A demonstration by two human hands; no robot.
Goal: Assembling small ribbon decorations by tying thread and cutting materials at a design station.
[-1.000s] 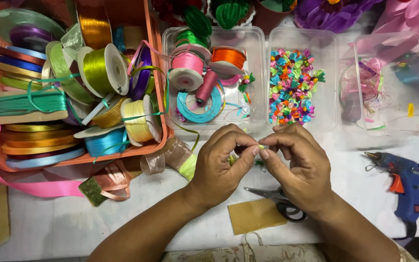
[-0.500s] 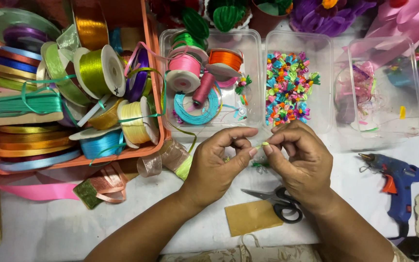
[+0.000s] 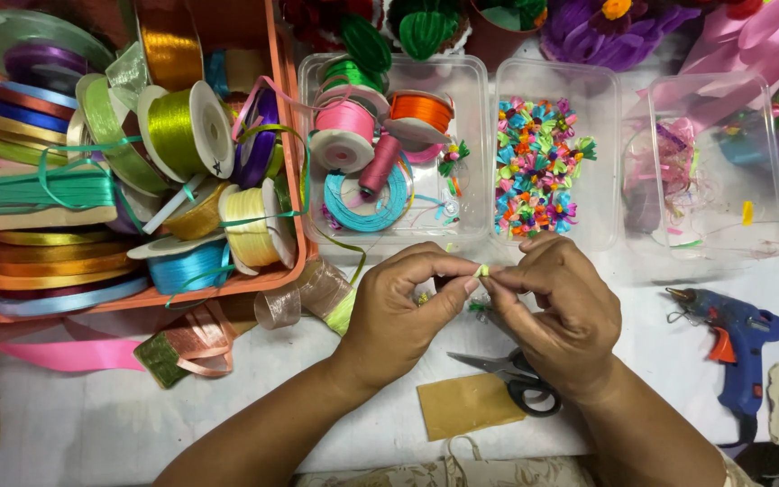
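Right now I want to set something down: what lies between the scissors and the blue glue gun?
In the head view, only bare white table lies between the scissors and the blue glue gun; the right hand sits above the scissors.

White work table (image 3: 92,424) fills the view, evenly lit, no hard shadows. Orange basket (image 3: 283,135) at 10 o'clock, clear plastic tubs (image 3: 484,68) at 12 to 2 o'clock. Walls, floor and windows out of view.
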